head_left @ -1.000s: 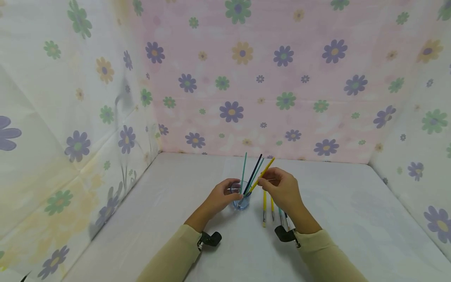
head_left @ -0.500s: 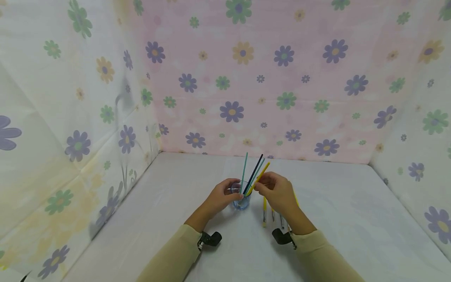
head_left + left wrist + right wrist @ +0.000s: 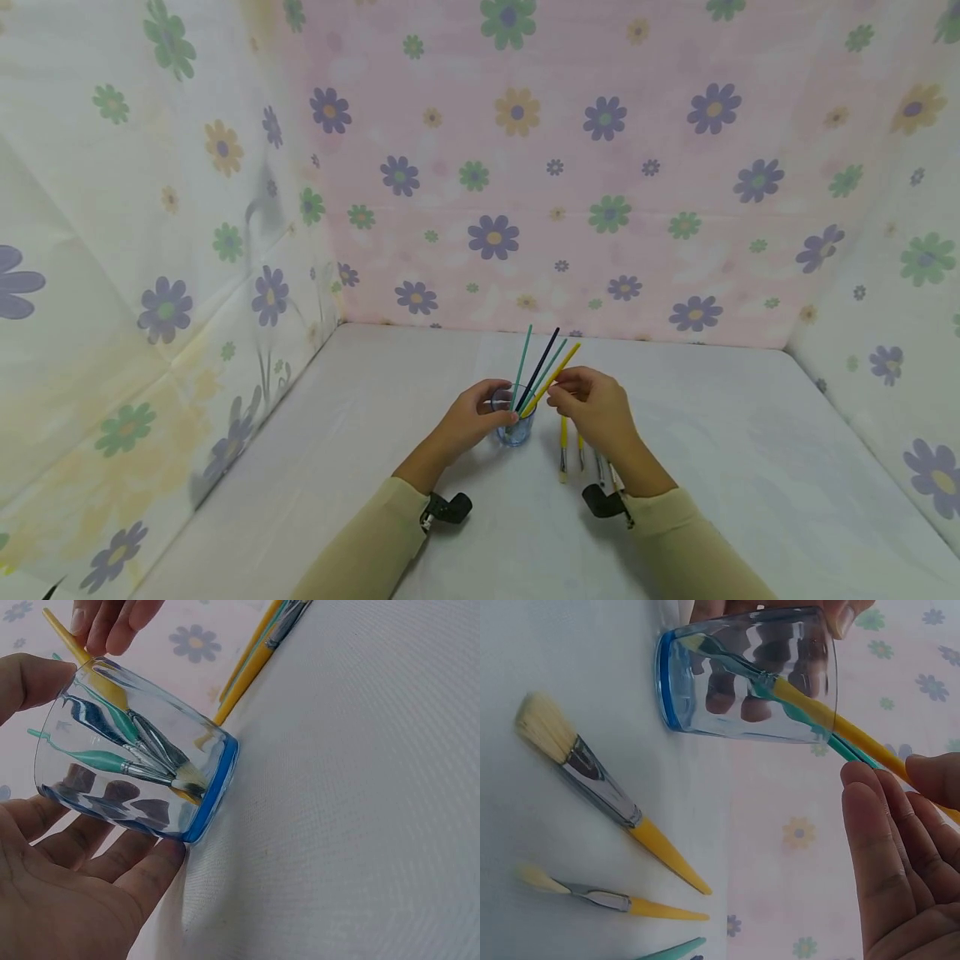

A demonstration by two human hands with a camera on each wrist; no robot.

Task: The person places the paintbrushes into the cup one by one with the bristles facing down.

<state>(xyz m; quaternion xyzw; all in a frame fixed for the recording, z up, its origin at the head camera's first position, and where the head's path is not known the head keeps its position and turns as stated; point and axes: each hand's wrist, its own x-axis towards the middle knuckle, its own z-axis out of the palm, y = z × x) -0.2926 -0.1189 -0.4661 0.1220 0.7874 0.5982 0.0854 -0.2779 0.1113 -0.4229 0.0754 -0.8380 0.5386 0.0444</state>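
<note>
A clear glass tumbler with a blue base stands on the table, my left hand gripping its side, thumb near the rim. Two green-handled paintbrushes, a dark-handled paintbrush and a yellow-handled paintbrush lean inside, handles up. Their bristles reach the bottom of the glass in the left wrist view. My right hand is just right of the rim, thumb and fingertips pinching the yellow handle. In the right wrist view the thumb lies across that handle, while the nearer fingers are extended.
Beneath and beside my right hand lie more paintbrushes, including a wide yellow-handled one, a thinner yellow one and a green-handled one. Flowered cloth walls stand behind and at both sides of the white table.
The yellow paintbrush has gone lower into the glass and now leans slightly more to the right. My right hand came toward the glass, then shifted a little right; my left hand stayed put.
</note>
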